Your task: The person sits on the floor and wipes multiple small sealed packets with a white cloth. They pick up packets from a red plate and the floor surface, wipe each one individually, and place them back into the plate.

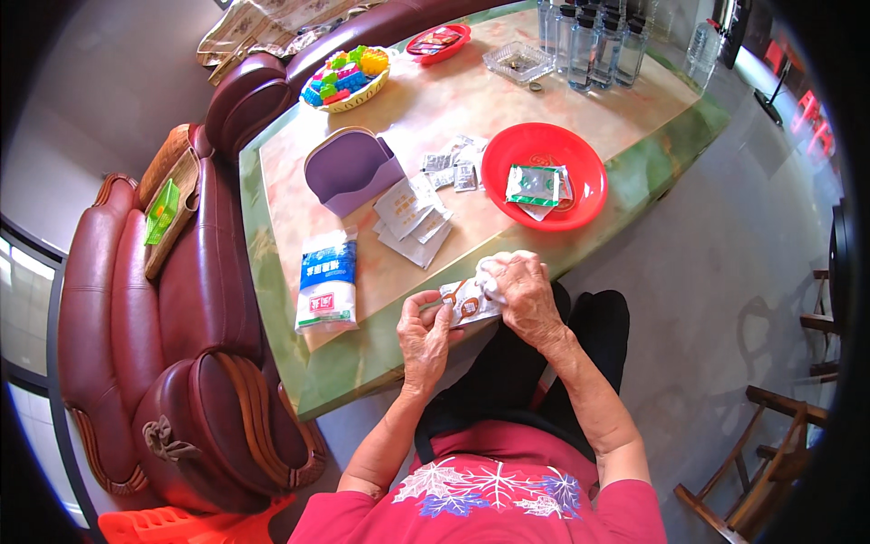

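My left hand (426,337) pinches the left end of a small white-and-brown sachet (468,303) near the table's front edge. Bunched in my right hand (526,295) is a white cloth or tissue (492,275), pressed against the sachet's right end. Beyond my hands, a red plate (587,172) carries a green-and-white packet (533,185) lying on other packets. Several flat white packets (412,222) lie left of the plate, with small silvery sachets (453,165) just behind them.
A purple holder (349,172) and a blue-and-white bag (327,281) stand on the left side of the table (435,100). Farther back are a basket of toy blocks (349,80), a small red dish (439,42), a glass ashtray (518,62) and several bottles (594,50). A maroon sofa (204,272) borders the left.
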Demonstrator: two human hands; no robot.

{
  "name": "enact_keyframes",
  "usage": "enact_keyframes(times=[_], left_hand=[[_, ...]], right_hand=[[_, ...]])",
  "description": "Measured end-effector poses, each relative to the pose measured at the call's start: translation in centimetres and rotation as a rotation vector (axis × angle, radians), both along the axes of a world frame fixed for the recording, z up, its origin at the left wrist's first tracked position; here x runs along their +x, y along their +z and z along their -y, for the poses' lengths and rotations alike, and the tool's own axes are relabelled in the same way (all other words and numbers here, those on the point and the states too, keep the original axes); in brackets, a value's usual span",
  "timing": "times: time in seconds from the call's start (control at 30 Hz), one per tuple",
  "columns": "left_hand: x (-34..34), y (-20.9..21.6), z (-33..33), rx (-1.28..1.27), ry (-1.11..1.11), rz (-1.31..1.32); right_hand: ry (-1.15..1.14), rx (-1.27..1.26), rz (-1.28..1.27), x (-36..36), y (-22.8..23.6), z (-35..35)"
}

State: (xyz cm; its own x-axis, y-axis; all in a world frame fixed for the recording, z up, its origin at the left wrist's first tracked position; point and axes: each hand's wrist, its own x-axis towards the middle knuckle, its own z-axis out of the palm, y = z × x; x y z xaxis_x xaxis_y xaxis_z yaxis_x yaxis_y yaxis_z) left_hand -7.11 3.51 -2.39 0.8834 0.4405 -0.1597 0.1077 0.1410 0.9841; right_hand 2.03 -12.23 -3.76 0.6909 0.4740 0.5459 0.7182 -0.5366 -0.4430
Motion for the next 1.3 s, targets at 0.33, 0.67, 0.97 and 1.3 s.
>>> enact_keyframes(times=[0.33, 0.67, 0.97, 1.3], left_hand=[[-0.1, -0.4, -0.5, -0.011, -0.036, 0.039], [-0.1, 0.3, -0.1, 0.012, -0.021, -0.005], [0.0, 0.4, 0.3, 0.068, -0.026, -0.028], [5.4, 6.2, 2.8, 0.183, -0.196, 0.123]], right_hand=[[0.191, 0.129, -0.099, -3.1, 0.2, -4.1], [0.107, 0.063, 0.009, -1.5, -0.4, 0.5], [-0.301, 0.212, -0.073, -2.1, -5.0, 8.6], [-0.296, 0.187, -0.161, -1.7, -5.4, 8.7]])
